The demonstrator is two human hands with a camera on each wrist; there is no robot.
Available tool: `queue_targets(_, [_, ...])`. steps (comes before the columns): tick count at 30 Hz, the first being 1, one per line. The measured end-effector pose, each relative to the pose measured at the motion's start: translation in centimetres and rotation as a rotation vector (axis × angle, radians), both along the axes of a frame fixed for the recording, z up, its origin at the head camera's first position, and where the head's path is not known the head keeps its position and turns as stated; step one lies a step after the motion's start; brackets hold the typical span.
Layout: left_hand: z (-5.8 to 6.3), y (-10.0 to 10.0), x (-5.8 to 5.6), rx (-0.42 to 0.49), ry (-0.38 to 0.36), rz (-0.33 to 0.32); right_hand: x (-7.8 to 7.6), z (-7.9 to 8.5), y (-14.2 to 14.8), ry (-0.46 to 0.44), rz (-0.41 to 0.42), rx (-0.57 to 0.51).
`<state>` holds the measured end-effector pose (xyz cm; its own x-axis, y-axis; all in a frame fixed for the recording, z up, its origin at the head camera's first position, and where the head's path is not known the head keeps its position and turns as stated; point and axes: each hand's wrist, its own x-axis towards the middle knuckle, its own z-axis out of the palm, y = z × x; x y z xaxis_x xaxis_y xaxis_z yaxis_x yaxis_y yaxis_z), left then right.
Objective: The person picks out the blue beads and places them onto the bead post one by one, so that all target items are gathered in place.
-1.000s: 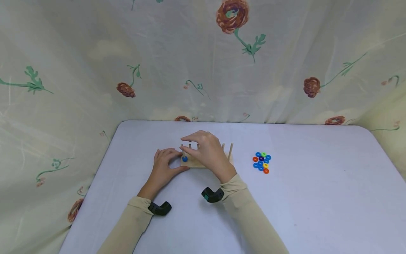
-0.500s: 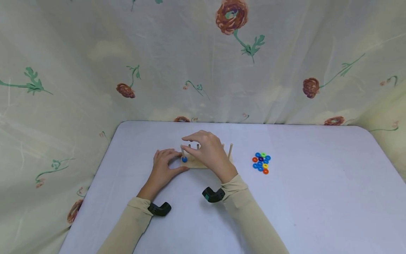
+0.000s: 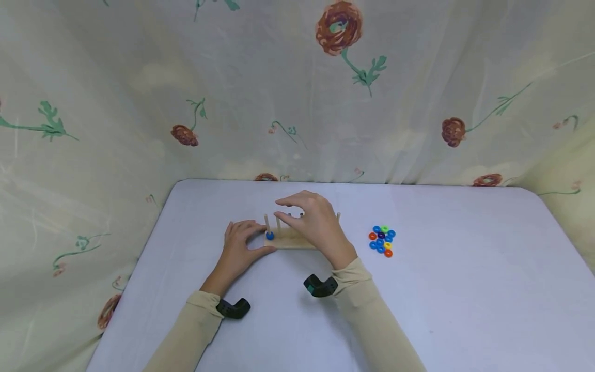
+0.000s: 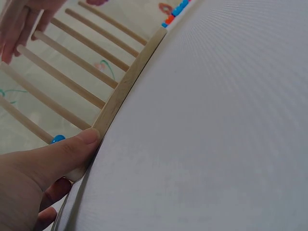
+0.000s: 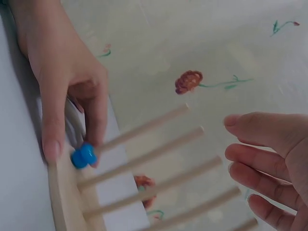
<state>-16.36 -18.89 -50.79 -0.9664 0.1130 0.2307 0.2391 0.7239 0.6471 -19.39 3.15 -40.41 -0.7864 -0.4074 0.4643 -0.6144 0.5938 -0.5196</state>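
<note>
A wooden peg board (image 3: 293, 245) with several upright pegs stands on the table. My left hand (image 3: 240, 244) grips its left end, thumb on the front edge and fingers behind. Two blue rings (image 5: 84, 156) sit stacked at the foot of the leftmost peg, right beside that thumb. Over the middle pegs hovers my right hand (image 3: 317, 223), thumb and index finger spread apart. In the right wrist view its fingertips are clear of the peg tops, and nothing shows between them. The right hand hides part of the board in the head view.
To the right of the board lies a loose cluster of small rings in blue, orange, yellow (image 3: 388, 245), green (image 3: 384, 229) and dark purple (image 3: 381, 235). A flowered curtain (image 3: 232, 134) hangs behind the white table (image 3: 465, 289).
My right hand has shifted a little to the right, from near the leftmost peg to above the middle pegs. The left hand keeps its hold on the board.
</note>
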Motion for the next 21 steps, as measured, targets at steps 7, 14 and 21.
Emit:
queue_targets(7, [0.0, -0.1, 0.0, -0.001, -0.009, -0.001, -0.1, 0.4, 2.6, -0.029, -0.039, -0.017])
queue_targets(14, [0.1, 0.1, 0.0, 0.002, -0.021, 0.004, 0.0, 0.4, 5.8, -0.010, -0.073, -0.048])
queue_targets(21, [-0.1, 0.1, 0.0, -0.006, -0.034, 0.012, 0.1, 0.1, 9.3, 0.043, -0.081, -0.090])
